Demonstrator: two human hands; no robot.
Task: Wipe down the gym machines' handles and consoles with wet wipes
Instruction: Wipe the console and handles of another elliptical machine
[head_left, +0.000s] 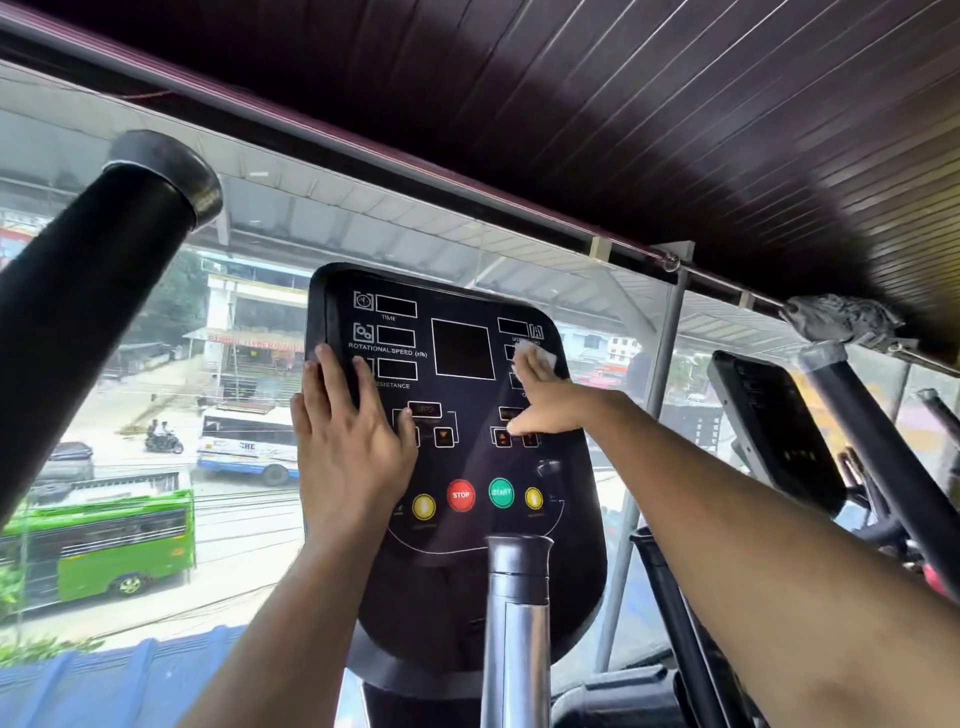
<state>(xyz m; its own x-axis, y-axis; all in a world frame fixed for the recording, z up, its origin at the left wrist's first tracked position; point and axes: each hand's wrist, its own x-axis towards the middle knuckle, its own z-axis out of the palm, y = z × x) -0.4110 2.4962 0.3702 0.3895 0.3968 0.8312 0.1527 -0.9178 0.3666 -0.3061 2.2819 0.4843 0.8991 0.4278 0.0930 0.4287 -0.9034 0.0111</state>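
Right hand (540, 395) presses the thin, limp white wet wipe (543, 356) flat-fingered onto the rigid black plastic console (467, 582); left hand (348, 441), fingers straight, braces it; best handled by flat palm pressure.

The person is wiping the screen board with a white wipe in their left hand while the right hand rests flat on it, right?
Not quite: the hands are swapped. The head view shows the right hand pressing the white wipe against the console, near its upper right edge, while the left hand rests flat on the console's left side.
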